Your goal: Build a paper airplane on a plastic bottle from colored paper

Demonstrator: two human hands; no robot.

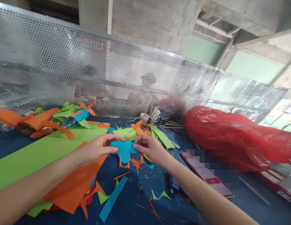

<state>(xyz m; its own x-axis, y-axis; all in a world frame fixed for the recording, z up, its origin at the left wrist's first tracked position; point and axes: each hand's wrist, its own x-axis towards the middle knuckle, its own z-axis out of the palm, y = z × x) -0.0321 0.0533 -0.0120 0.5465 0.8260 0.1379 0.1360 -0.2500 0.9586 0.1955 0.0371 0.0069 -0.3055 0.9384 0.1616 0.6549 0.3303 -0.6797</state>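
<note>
Spanning the background at twelve o'clock is a perforated metal screen [126, 72], above a blue table [133, 200]. Taking the blue paper piece [123, 150] as the dial's centre, a red plastic bag [225, 137] lies at three, a long green sheet [49, 150] at nine, an orange sheet [72, 179] at eight and a phone [206, 175] between three and four. The left hand [96, 148] and right hand [151, 148] pinch the piece's opposite ends, fingers closed on the paper, holding it above the table. A blue strip [113, 198] lies between six and seven, and small orange scraps [136, 163] between four and five.
</note>
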